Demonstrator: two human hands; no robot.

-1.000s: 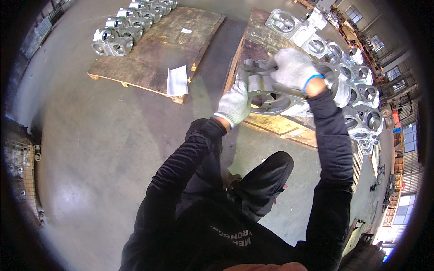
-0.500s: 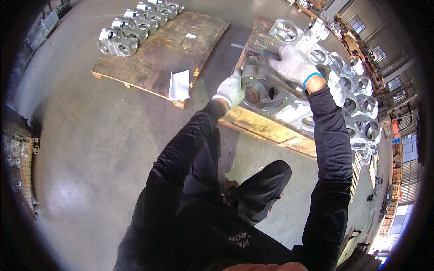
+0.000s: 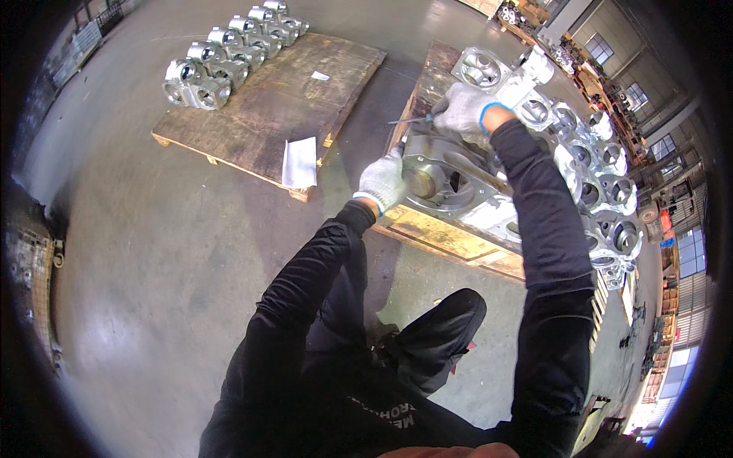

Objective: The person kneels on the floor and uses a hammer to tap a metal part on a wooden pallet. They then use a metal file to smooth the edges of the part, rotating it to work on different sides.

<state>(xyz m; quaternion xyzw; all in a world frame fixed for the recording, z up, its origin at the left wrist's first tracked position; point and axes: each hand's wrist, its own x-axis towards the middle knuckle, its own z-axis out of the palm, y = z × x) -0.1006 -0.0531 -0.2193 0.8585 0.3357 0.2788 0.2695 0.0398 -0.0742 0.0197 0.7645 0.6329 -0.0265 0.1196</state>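
A large silver metal casting (image 3: 447,174) with round bores stands at the near left corner of the right-hand pallet. My left hand (image 3: 383,182), in a white knit glove, grips its left edge, with the fingers partly hidden behind it. Above the casting's top, my right hand (image 3: 461,109), gloved in white with a blue cuff, is closed around a thin-bladed hand tool (image 3: 410,120). The tool has a teal handle, mostly covered by the fingers, and its grey blade points left. Whether the blade touches the casting, I cannot tell.
Several more castings (image 3: 588,156) crowd the right-hand wooden pallet (image 3: 450,237). To the left, another pallet (image 3: 252,126) bears a row of castings (image 3: 202,84) and a white paper sheet (image 3: 300,162) at its near corner. My bent knee (image 3: 450,320) is below the right-hand pallet.
My right hand has shifted left and slightly down with the tool, so the forearm now covers more of the castings. My left hand keeps hold of the casting's edge. The view has shifted slightly.
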